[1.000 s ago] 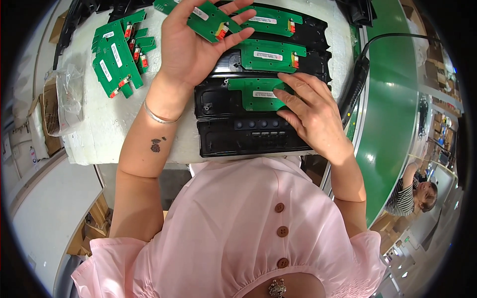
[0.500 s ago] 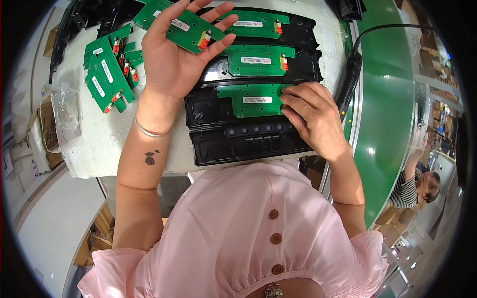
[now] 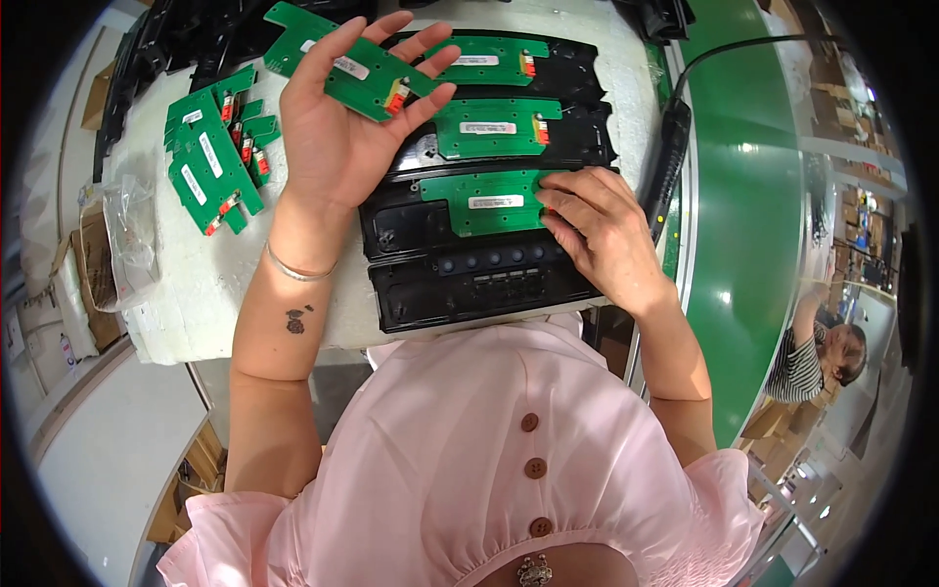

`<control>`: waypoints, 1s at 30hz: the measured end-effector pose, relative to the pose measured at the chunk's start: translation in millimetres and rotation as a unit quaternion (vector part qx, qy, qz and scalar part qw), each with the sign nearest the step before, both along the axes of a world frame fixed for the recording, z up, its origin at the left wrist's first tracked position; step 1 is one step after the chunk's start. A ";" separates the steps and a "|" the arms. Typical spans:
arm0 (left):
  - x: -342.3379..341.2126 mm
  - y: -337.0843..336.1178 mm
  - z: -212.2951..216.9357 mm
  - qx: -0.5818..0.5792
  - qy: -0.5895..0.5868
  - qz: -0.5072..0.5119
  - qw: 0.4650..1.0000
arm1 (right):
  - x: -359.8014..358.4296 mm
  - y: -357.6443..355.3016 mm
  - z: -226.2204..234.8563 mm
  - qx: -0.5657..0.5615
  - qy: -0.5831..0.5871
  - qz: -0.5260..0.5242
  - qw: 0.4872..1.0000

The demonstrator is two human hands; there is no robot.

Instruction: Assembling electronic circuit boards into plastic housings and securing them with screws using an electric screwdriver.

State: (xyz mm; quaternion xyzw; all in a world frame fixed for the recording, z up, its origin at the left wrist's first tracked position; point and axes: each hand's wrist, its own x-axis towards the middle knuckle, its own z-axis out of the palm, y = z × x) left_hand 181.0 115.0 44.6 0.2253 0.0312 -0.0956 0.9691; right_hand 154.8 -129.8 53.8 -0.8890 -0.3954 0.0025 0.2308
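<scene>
I had my left hand [image 3: 337,137] raised palm up over the white bench [image 3: 196,284], fingers spread, with a green circuit board [image 3: 352,64] lying loose across the fingertips rather than pinched. My right hand [image 3: 602,235] lay lower down, its fingertips pressed together on the right end of another green board [image 3: 484,201] that sat in the third black plastic housing [image 3: 401,225] of the row. Two more housings above it already carried their boards [image 3: 489,125], and the nearest housing [image 3: 469,289] showed only its buttons, no board in it.

To do this step well, I judged the seated board had to lie flat and square in its recess before I let go, so I meant to press evenly along the edge, not at one corner, and keep off the small red part at its end. The spare boards [image 3: 210,166] were stacked to my left, near the bench edge, and a black cable [image 3: 675,147] ran just beside my right hand.
</scene>
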 end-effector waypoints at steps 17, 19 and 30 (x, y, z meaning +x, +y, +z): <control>-36.2 -49.1 13.5 0.052 -0.073 -0.059 0.994 | 7.3 48.3 47.6 0.241 -0.072 -0.059 0.966; -35.5 -62.8 12.3 0.089 -0.082 -0.028 0.992 | 8.6 46.2 40.7 0.220 -0.037 -0.045 0.974; -99.3 -10.3 5.3 0.497 -0.125 0.187 0.838 | -43.0 -28.0 30.0 0.047 0.026 0.078 0.996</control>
